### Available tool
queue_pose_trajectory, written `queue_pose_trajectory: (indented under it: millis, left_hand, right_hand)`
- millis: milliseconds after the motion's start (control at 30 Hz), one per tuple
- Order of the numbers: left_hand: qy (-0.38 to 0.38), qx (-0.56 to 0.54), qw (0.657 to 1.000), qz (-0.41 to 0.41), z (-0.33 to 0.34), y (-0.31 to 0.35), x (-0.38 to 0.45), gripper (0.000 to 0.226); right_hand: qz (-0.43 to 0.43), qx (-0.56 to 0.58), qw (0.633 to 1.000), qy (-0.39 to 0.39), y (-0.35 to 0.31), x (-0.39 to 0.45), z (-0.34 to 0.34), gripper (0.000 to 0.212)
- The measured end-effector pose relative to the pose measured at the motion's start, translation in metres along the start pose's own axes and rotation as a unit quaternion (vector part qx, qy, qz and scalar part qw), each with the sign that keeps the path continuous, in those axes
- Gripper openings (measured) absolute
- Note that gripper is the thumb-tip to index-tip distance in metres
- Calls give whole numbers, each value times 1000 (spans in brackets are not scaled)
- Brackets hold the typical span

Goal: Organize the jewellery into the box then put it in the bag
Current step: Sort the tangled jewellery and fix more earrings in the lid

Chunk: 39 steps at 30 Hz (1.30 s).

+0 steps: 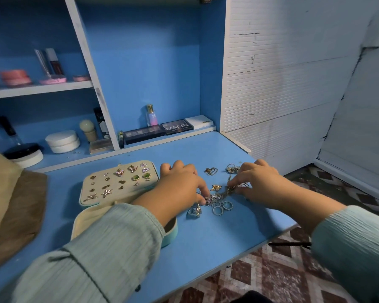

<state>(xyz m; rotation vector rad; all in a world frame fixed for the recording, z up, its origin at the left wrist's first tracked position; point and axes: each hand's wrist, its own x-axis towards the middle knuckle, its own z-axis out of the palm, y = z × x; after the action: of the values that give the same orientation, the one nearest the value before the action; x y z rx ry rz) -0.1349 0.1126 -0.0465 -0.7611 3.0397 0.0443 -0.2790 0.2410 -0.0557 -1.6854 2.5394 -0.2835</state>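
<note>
From the head view, the open jewellery box (118, 184) sits left on the blue table (206, 248), earrings pinned on its panel. Just right, the left hand (179, 184) pinches into the loose jewellery pile (219, 200); the right hand (260, 182) pinches a tangled chain (230, 189). A brown bag (13, 211) lies far left.

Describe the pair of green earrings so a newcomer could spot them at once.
Start at the open jewellery box on the left of the blue desk; its cream earring panel faces up. The green earrings sit side by side near its right edge, the only green stones among gold and silver studs.
</note>
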Motion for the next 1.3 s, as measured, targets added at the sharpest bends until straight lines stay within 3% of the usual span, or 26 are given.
queue_pose_trajectory:
  millis: [233,433,600,700,833,933,1167,1300]
  left_hand:
    - [17,16,1000,-15,4,-5,-1,15]
    - [27,20,998,-44,5,-9,-2,15]
    - [-2,12,1000,10,-1,-2,4,19]
    - [-25,1,999,40,-5,4,10,24]
    - [-53,-20,996,71,-2,9,18,24]
    - [-45,-10,996,77,-2,9,23,20]
    - [-58,69,993,77,-10,9,30,17]
    - [-49,44,994,92,-7,15,37,30]
  right_hand:
    - [-30,23,999,-15,1,1,2,20]
    - [10,35,999,4,14,2,2,21]
    - [1,37,998,-47,19,-4,2,26]
    - [17,89,996,-22,27,-3,-2,31]
    - [52,53,997,-9,42,5,-3,43]
    - [30,4,998,-60,45,6,-1,46]
    - [38,42,998,-7,56,11,0,51]
    - [9,27,999,-45,55,6,0,52]
